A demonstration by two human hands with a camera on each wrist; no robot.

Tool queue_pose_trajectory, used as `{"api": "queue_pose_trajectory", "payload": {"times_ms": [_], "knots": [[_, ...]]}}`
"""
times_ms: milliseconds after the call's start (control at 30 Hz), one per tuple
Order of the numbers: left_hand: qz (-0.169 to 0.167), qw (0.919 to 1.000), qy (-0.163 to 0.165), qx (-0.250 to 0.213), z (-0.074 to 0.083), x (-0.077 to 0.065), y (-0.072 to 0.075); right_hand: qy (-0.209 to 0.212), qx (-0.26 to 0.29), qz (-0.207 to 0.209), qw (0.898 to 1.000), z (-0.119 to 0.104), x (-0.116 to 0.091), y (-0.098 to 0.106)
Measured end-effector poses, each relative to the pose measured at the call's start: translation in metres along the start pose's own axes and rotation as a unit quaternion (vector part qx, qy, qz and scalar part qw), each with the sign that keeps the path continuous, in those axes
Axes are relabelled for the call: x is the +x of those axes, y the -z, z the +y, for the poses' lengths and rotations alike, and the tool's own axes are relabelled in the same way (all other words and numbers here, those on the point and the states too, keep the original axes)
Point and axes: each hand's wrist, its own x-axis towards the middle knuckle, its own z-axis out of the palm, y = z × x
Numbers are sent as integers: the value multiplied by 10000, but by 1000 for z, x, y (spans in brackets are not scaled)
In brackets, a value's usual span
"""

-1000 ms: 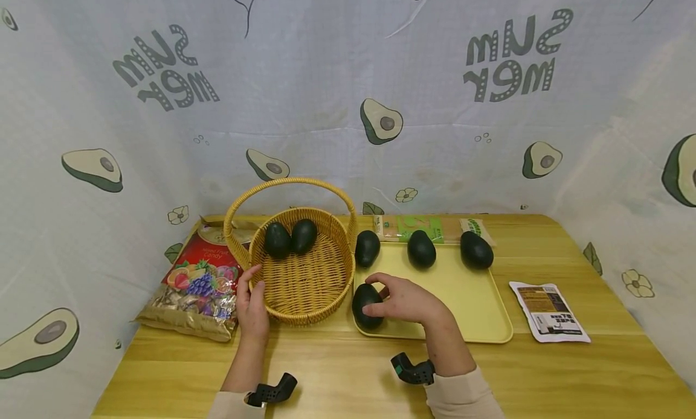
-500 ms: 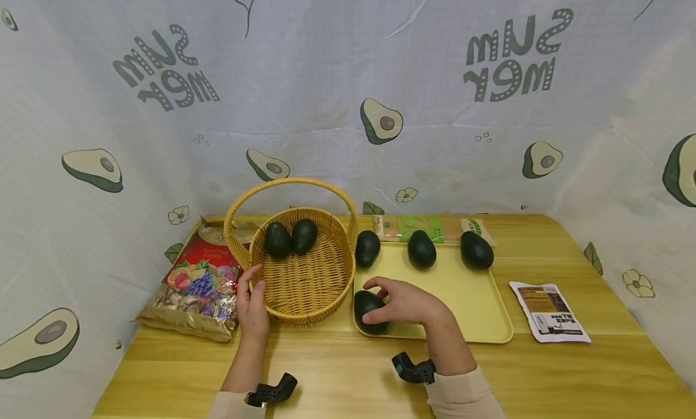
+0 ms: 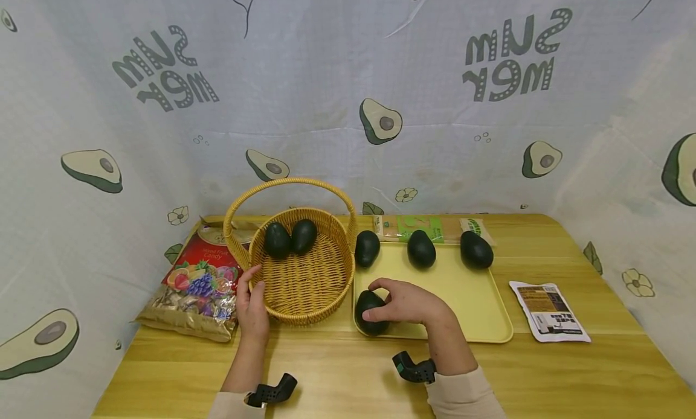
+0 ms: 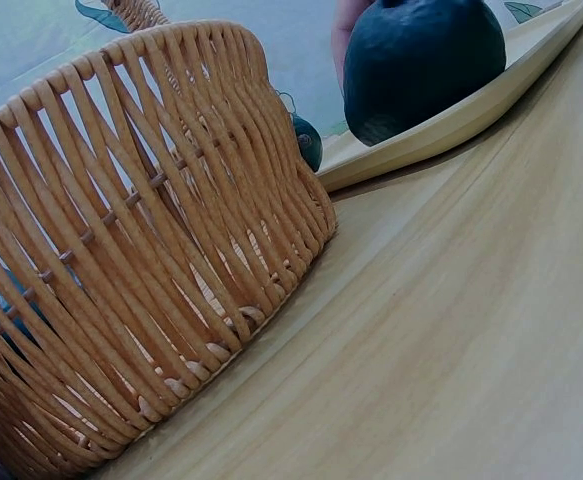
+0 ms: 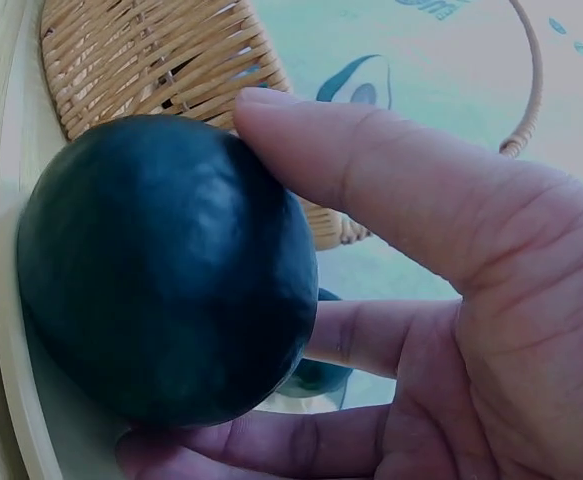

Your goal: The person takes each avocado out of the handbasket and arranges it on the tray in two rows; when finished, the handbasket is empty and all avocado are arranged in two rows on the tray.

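Observation:
My right hand [image 3: 410,301] holds a dark green avocado [image 3: 371,313] between thumb and curled fingers, at the front left corner of the yellow tray [image 3: 451,304]. In the right wrist view the thumb lies on one side of the avocado [image 5: 166,270] and fingers on the other. My left hand [image 3: 252,307] grips the left rim of a woven basket [image 3: 304,286], its thumb over the edge. Two avocados, a left one [image 3: 277,240] and a right one [image 3: 304,236], lie inside at the back. The left wrist view shows the basket's outer wall [image 4: 141,230]; that hand is mostly hidden there.
Three more avocados line the tray's back edge: left [image 3: 367,249], middle [image 3: 421,249] and right [image 3: 476,250]. A candy bag [image 3: 201,280] lies left of the basket, a long packet [image 3: 424,227] behind the tray, and a white pouch [image 3: 550,312] to its right. The basket handle [image 3: 290,180] arches high.
The right hand's avocado has turned and shifted slightly right and toward the tray's front edge. My left hand and the basket have stayed in place.

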Motion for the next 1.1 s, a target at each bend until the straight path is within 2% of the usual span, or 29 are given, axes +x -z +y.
{"api": "queue_pose_trajectory", "payload": {"times_ms": [233,333,1100], "knots": [[36,10000,-30,15,-1,0,1,-21,362,-159,9992,1,1,0],[29,10000,-21,31,-1,0,1,-29,405,-106,9991,0,0,0],[-25,10000,5,-47,-1,1,0,48,191,94,9998,0,4,0]]}}
